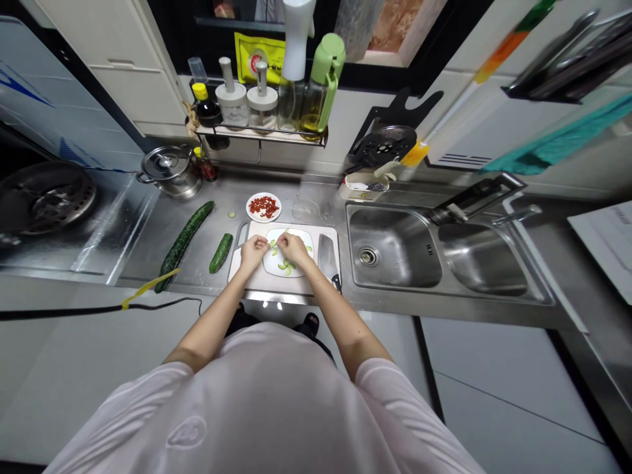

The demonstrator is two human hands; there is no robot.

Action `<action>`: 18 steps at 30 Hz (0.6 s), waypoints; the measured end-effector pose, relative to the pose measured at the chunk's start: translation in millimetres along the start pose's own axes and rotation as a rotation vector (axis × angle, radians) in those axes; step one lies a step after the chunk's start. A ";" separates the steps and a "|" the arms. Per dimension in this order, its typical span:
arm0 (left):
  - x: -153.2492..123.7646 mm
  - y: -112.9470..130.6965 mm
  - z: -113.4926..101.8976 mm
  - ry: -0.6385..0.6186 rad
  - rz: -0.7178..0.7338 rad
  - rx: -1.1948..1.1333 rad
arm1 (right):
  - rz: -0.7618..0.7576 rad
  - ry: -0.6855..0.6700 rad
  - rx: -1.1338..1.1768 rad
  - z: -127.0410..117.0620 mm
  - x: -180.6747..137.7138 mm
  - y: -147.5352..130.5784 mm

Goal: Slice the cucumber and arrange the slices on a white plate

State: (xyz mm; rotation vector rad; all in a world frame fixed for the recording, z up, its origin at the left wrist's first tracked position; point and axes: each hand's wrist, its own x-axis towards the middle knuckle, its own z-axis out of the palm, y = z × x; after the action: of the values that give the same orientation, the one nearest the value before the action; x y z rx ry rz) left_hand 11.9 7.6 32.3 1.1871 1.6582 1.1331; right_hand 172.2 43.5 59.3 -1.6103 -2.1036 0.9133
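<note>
My left hand (pixel 255 250) is closed in a pinch over the left edge of a white square plate (pixel 270 266). Opposite it, my right hand (pixel 292 246) also pinches with bent fingers above the plate. A small green cucumber slice (pixel 273 243) shows at the fingertips, between the two hands. More thin cucumber slices (pixel 286 266) lie fanned in the lower part of the plate, with others partly hidden by my right hand. Under the plate is a pale cutting board (pixel 257 283). A cleaver (pixel 326 253) rests along the board's right side, its black handle towards me.
Left of the board lie a cut cucumber (pixel 220 253) and a longer cucumber (pixel 185 243). Behind it stands a small plate of chopped red pieces (pixel 264 207). A lidded pot (pixel 172 172) is at back left, a double sink (pixel 395 247) at right. A condiment shelf (pixel 261 133) hangs above.
</note>
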 end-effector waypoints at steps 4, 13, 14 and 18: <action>4.3 -11.5 2.7 0.002 -0.035 0.179 | 0.014 -0.016 -0.076 10.6 3.9 3.8; 8.4 -19.6 4.0 -0.031 -0.044 0.432 | 0.053 -0.080 -0.189 28.2 12.4 9.9; 8.4 -19.1 4.1 -0.032 -0.044 0.449 | 0.059 -0.082 -0.195 29.1 12.9 9.9; 8.4 -14.2 5.6 -0.037 -0.010 0.524 | 0.088 -0.090 -0.240 31.7 14.8 8.3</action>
State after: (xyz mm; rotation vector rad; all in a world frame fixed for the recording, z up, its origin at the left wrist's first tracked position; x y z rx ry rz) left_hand 11.3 14.6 16.4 1.5031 1.9969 0.6766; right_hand 154.3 49.8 28.7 -1.8223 -2.2943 0.7991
